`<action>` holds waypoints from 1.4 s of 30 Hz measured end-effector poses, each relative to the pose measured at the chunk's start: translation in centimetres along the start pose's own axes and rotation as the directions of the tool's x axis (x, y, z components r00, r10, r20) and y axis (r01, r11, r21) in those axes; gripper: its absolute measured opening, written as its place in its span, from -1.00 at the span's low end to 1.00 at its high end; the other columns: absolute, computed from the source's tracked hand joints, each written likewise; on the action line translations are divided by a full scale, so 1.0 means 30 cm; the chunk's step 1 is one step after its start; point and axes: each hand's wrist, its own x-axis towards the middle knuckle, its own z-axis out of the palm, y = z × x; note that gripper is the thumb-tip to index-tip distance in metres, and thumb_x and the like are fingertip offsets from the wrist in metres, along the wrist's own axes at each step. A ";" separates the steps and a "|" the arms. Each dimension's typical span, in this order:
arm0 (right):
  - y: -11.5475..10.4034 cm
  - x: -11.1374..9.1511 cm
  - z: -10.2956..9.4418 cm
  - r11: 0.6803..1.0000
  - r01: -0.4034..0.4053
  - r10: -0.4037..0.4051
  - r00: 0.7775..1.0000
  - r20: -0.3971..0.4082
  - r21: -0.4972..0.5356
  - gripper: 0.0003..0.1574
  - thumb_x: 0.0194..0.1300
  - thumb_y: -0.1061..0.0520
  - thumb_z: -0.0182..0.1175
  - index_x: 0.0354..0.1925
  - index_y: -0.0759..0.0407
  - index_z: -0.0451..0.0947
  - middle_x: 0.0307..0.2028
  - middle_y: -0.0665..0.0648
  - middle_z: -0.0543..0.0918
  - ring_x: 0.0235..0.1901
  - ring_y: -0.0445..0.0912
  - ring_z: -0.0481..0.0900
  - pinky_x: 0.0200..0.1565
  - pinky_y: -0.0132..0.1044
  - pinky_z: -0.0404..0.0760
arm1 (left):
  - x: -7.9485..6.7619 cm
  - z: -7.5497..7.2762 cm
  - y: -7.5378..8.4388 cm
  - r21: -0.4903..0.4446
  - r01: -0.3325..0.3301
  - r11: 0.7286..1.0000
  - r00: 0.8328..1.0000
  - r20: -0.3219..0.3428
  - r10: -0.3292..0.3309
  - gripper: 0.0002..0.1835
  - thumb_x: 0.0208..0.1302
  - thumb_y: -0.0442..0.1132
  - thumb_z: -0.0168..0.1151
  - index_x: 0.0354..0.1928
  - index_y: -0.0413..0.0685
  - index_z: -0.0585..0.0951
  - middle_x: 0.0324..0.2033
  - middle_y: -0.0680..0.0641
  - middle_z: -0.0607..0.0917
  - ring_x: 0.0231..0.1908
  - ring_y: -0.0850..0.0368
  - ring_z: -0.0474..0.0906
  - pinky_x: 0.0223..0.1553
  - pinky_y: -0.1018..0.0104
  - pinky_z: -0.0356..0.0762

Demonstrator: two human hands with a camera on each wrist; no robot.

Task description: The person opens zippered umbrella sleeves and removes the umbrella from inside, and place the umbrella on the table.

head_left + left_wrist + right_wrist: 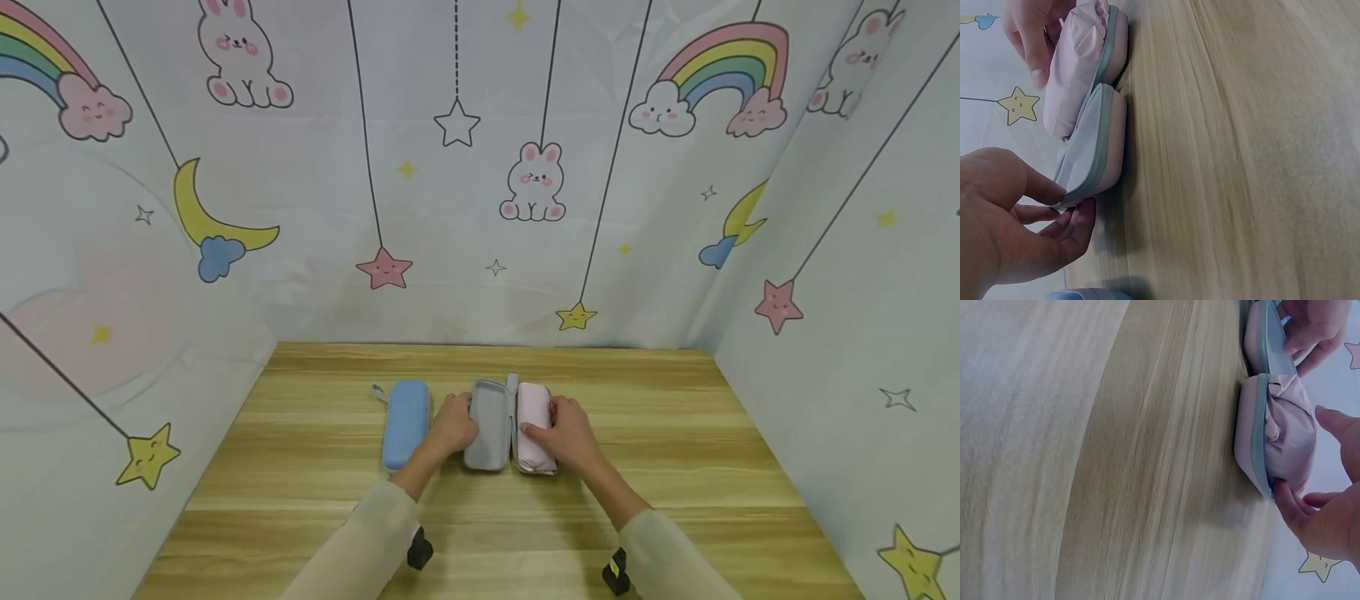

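Note:
A zip case with a pink shell lies unfolded on the table, its bare grey-lined half (489,427) at the left. In its right half sits a rolled pink cloth bundle (534,421), like a folded umbrella, gathered at the near end. My left hand (1010,215) pinches the outer edge of the lined half, thumb on the rim and fingers below. My right hand (572,433) spans the bundle, with the thumb over its top and fingers (1288,500) at the outer rim; the thumb's contact is unclear. Left of my left hand lies a blue case (406,423), closed.
A wood-grain table (315,517) carries both cases. White curtain walls (450,208) printed with rabbits, stars and rainbows stand at the back and sides. The blue case has a grey strap loop (379,392); a similar tab (512,383) rises from the unfolded case's hinge.

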 end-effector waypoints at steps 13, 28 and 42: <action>0.000 0.004 0.040 0.985 -0.007 0.013 0.999 0.031 -0.170 0.17 0.03 -0.26 0.48 0.31 0.50 0.31 0.03 0.40 0.51 -0.05 0.16 0.52 -0.05 0.06 0.57 | 0.005 0.008 -0.014 -0.013 -0.019 1.000 1.000 0.017 0.019 -0.38 0.14 -0.52 0.07 0.33 -0.44 0.39 0.10 -0.40 0.52 0.08 -0.18 0.48 0.09 0.02 0.54; -0.027 0.013 0.055 0.983 -0.034 0.034 0.999 -0.003 -0.183 0.09 -0.08 -0.14 0.45 0.20 0.55 0.33 -0.11 0.35 0.51 -0.19 0.10 0.50 -0.15 -0.01 0.58 | 0.005 0.011 -0.026 -0.063 -0.057 0.996 0.998 0.011 0.058 -0.42 0.14 -0.55 0.06 0.29 -0.43 0.44 0.00 -0.36 0.62 -0.02 -0.14 0.59 -0.12 0.09 0.65; -0.021 0.031 0.026 0.992 -0.096 0.098 0.995 0.025 -0.078 -0.14 -0.08 -0.09 0.49 0.00 0.47 0.42 -0.26 0.27 0.54 -0.28 0.07 0.52 -0.29 -0.11 0.61 | 0.006 0.009 -0.029 -0.124 -0.092 0.988 0.995 0.016 0.094 -0.46 0.10 -0.58 0.00 0.20 -0.45 0.51 -0.19 -0.31 0.69 -0.21 -0.06 0.65 -0.26 0.14 0.67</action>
